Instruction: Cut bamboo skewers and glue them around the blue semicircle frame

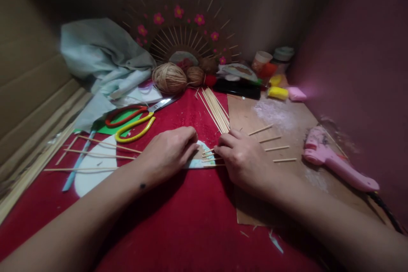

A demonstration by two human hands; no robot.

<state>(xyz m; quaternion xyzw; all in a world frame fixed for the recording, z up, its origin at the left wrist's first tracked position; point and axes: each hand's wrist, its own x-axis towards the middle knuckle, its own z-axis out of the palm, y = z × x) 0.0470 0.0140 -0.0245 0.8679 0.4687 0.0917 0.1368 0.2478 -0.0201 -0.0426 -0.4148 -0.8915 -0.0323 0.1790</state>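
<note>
A small half-round card piece [194, 163], pale with a brown patch, lies on the red cloth between my hands. Thin wooden sticks [276, 148] fan out from it to the right, and more sticks [98, 153] spread out on the left. My left hand [172, 148] rests at the card's left side with its fingers curled closed over its edge. At the card's right side, my right hand [244, 159] is closed, its fingertips pinching the sticks. The palms hide part of the sticks. Just beyond my right hand lies a bundle of loose sticks [215, 108].
Scissors [135, 123] with red and yellow handles lie on the left. A pink glue gun [339, 159] rests on a brown board [255, 208] at right. Behind are twine balls [169, 78], a black phone-like object [237, 88], crumpled fabric [102, 51] and a flowered stick fan [178, 23].
</note>
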